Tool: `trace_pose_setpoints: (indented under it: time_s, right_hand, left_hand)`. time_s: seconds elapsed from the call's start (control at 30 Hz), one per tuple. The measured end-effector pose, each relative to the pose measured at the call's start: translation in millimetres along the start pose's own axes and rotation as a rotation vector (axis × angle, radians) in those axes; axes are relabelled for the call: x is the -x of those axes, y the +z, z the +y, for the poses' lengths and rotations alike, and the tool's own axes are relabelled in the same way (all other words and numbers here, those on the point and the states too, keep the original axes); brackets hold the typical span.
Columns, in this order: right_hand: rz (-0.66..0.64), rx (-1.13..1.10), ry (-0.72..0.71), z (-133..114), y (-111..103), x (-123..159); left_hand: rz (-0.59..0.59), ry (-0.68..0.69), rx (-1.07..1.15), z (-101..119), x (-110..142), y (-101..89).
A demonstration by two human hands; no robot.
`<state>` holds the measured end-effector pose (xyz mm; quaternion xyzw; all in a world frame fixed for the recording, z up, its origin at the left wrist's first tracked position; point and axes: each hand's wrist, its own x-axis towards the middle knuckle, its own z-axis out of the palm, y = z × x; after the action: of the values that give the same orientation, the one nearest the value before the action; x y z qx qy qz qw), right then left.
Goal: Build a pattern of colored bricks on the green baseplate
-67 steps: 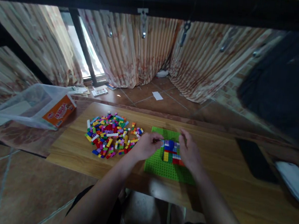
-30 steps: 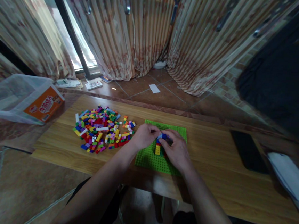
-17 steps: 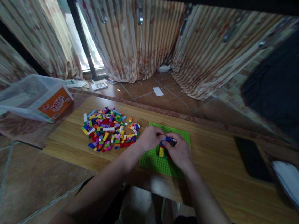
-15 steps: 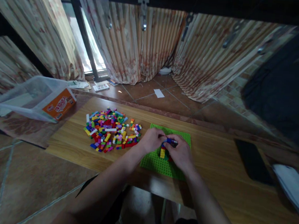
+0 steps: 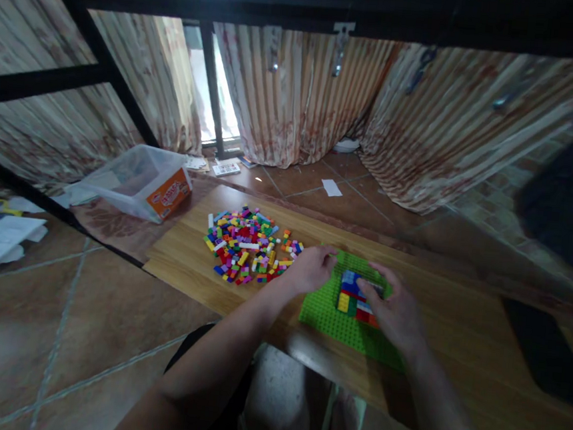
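Note:
A small block of toy building bricks (image 5: 351, 289), with blue on top and yellow, green, white and red below, stands on a green studded baseplate (image 5: 325, 319). My right hand (image 5: 398, 312) grips its right side, thumb over the blue bricks and fingers behind. My left hand (image 5: 312, 269) hovers by the baseplate's left edge, apart from the block. Its fingers are bent with a gap to the thumb, and nothing shows between them. To its left lies a pile of loose multicoloured bricks (image 5: 244, 241).
The wooden table (image 5: 182, 259) carries a dark flat object (image 5: 541, 344) on the right. Beyond its left end sits a clear plastic bin (image 5: 133, 185) with an orange label. A black metal bar (image 5: 284, 7) crosses above, before striped curtains (image 5: 296, 102). Paper (image 5: 332, 187) lies on the tiled floor.
My left hand has come away from the brick block toward the left. My right hand stays at the block, now uncovering more of it. The camera view has turned left.

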<state>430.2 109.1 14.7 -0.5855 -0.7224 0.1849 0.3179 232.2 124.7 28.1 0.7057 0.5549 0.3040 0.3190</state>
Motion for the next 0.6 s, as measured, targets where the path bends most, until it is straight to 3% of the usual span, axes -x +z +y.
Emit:
trace_pose_setpoints:
  time_s: [0.2,0.4,0.5,0.6]
  right_hand:
    - [-0.080,0.271,-0.275,-6,21,6]
    - [-0.149,0.452,-0.331,5,34,11]
    - [-0.140,0.460,-0.337,11,34,8]
    - [-0.136,0.450,-0.326,15,33,5]
  left_hand:
    - [0.072,0.023,0.006,-5,4,-21.2]
    - [0.226,-0.025,-0.054,-18,10,-58.8]
    - [0.280,-0.129,-0.177,-34,20,-91.5]
    - [0.385,-0.395,-0.286,-54,41,-128.2]
